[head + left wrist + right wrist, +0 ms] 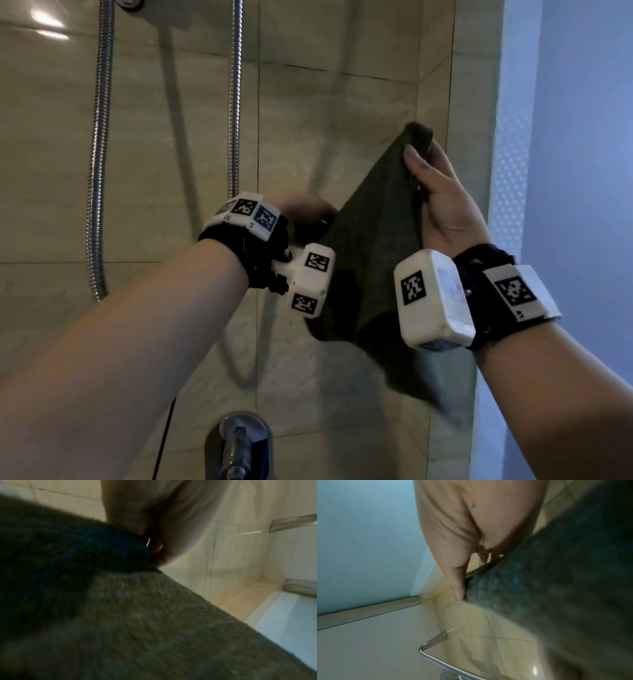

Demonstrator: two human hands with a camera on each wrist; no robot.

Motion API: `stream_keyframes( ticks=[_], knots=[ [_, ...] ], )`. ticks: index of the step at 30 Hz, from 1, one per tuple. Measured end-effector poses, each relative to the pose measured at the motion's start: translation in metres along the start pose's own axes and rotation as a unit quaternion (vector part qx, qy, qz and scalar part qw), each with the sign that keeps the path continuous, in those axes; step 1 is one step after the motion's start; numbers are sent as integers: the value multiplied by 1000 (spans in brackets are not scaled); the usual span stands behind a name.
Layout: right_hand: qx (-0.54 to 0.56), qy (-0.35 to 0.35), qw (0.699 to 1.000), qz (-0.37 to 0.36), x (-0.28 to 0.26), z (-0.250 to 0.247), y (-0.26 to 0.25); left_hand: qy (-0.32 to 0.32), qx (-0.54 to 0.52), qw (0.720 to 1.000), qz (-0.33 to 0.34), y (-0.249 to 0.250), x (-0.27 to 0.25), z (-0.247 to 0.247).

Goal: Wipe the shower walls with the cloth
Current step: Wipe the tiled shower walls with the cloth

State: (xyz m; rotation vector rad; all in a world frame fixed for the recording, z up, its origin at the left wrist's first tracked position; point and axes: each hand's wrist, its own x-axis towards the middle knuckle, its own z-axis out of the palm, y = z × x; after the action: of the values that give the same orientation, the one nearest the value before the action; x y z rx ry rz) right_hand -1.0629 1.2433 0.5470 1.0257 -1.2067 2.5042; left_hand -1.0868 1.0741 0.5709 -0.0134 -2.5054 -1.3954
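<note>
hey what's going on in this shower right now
A person is holding a dark cloth up in front of the tiled wall. The right hand pinches its top corner and the left hand grips its left edge, so the cloth hangs spread between them, near the corner of the shower. It does not look pressed to the tiles yet. The hose and tap are untouched.

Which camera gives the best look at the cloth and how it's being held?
The head view: it shows the whole dark cloth stretched between the left hand and right hand before the tiled wall. The left wrist and right wrist views show only blurred close-up fabric beside each palm.
</note>
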Motion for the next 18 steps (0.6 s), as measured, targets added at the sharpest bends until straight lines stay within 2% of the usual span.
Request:
stream_keyframes(
  ticks=[3, 5, 6, 8, 10, 11, 13, 18],
  knots=[
    [-23, -1, 999, -29, 1, 1, 2, -127, 7, 992, 13, 5, -10, 13],
    [-78, 25, 996, -35, 2, -2, 3, -135, -20, 989, 48, 10, -5, 8],
    [-125, 36, 991, -32, 3, -5, 5, -103, -24, 991, 78, 13, 1, 4],
    [-231, 61, 971, -3, 6, -9, 9, 30, 16, 985, 169, 20, 15, -2],
    [-354, 89, 930, 37, 13, -12, 16, 163, 129, 941, 269, 24, 30, -7],
    [-412, 98, 904, 51, 16, -12, 20, 204, 190, 911, 303, 24, 37, -8],
    [-511, 102, 851, 67, 25, -13, 30, 253, 289, 858, 341, 25, 48, -7],
    [-677, 111, 719, 111, 39, -20, 58, 326, 410, 762, 380, 29, 77, -14]
  ],
)
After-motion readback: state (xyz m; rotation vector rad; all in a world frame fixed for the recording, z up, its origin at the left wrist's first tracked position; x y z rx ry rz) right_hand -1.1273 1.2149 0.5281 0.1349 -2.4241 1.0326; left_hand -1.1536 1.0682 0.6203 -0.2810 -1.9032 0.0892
